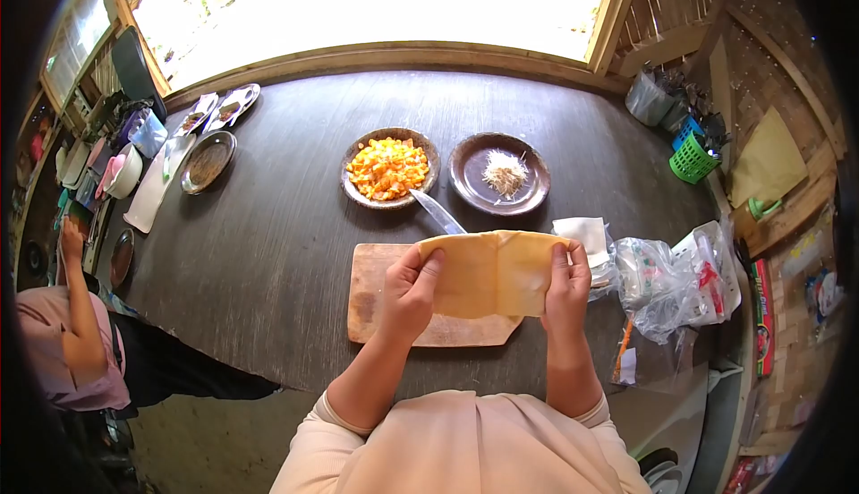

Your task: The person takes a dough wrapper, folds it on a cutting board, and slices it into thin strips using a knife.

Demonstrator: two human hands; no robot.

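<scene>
A thin, pale yellow sheet, creased down its middle and looking like a food wrapper, is stretched between my hands. Its left upper corner is pinched by my left hand, its right by my right hand. Below the sheet lies a wooden cutting board, partly covered. A knife shows its blade beyond the sheet, tip at the bowl's edge; its handle is hidden. Orange diced food fills a brown bowl. On a dark plate sits a small pile of whitish shreds.
Clear plastic bags and white packets lie on the right of the dark table. A green basket stands at the right edge. Dishes, including an oval plate, are at left. Another person stands at far left.
</scene>
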